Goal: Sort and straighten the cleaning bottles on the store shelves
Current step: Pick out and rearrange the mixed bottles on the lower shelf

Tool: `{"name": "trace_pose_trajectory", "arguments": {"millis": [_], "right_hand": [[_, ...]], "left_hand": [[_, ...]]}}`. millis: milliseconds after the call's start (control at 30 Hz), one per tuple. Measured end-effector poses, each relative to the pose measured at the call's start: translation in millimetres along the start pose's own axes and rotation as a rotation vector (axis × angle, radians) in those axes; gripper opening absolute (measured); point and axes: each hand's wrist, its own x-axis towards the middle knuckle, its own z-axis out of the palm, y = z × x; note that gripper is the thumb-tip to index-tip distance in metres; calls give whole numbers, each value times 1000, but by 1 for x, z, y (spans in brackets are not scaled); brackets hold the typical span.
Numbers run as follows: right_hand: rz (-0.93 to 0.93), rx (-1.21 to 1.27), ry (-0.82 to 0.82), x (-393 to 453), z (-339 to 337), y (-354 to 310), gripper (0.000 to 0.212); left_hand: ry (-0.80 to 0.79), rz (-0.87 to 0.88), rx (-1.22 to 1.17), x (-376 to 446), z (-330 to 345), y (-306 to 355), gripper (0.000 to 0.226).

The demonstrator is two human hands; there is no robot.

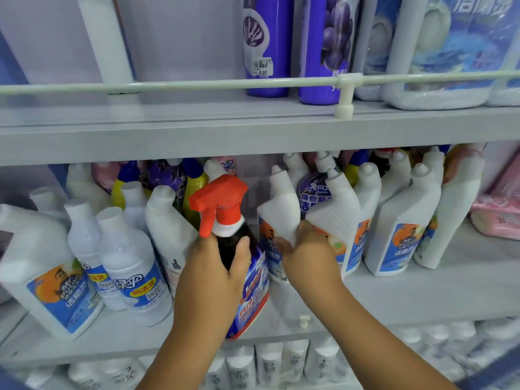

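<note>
My left hand (218,267) grips a dark spray bottle (247,280) with a red trigger head (215,202), held upright at the middle shelf's front. My right hand (305,253) is closed around the waist of a white angled-neck toilet cleaner bottle (281,209), just right of the spray bottle. A second white angled-neck bottle (336,209) leans against that hand. More white cleaner bottles (402,220) with blue labels stand to the right, and several round white bottles (132,266) stand to the left.
The middle shelf (422,294) has bare surface at the front right. Pink packs (501,215) lie at its far right. Purple bottles (267,46) and white jugs (450,52) stand behind a rail (197,85) on the upper shelf. White bottles (270,364) fill the lower shelf.
</note>
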Motion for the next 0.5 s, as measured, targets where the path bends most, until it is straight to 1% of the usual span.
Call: {"name": "trace_pose_trajectory", "arguments": {"millis": [100,133,233,300,333,367,433,500], "right_hand": [[91,60,-136,17,20,-3,25],[104,79,-157,22,25,-2,25],[130,73,-226,28,32,-2,22],[103,81,-235,26,30,0,20],[73,106,-210,20,24,2,20],[38,138,-150,13,14,3,20],[-40,232,60,-7,-10,10,19],[-60,377,291,-25,-40,18,12]], "left_hand": [[-94,-46,-71,-11,3,-19,61],[-123,-74,-99,-13,2,-24,65],[-177,-105,-170,-17,1,-37,87],[-209,-105,-209,-16,1,-44,94],[-226,-99,-215,-14,1,-46,94],[-245,-88,-216,-11,0,-48,91],[-289,-77,-238,-3,0,-49,79],[-334,-42,-247,5,1,-47,72]]}}
